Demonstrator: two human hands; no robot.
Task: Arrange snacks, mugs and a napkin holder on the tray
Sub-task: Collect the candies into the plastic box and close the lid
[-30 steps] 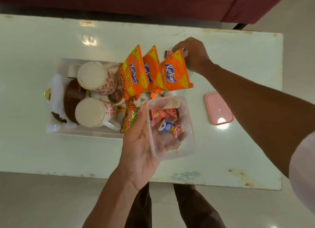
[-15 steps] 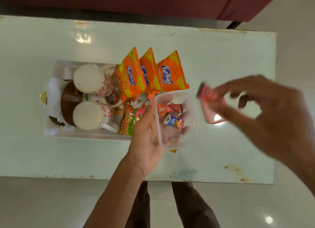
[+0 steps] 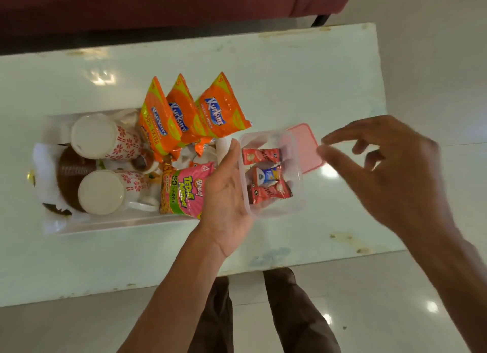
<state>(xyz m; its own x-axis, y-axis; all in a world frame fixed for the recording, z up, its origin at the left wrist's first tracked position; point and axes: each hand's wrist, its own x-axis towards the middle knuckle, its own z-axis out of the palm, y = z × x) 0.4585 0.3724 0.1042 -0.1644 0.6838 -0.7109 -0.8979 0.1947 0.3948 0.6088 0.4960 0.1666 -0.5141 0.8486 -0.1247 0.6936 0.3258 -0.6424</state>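
Mugs, two white with red flowers (image 3: 105, 139), stand inverted on the clear tray (image 3: 110, 224). Left hand (image 3: 226, 191) grips the clear plastic box (image 3: 272, 172), now holding one more red sachet (image 3: 261, 155); right hand (image 3: 395, 178), emptied, hangs open above the tabletop (image 3: 316, 89).

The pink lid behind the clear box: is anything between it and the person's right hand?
Nothing visible. The right hand hovers open just right of the pink lid, fingertips near its right edge. The clear box, held by the left hand, covers only the lid's left part.
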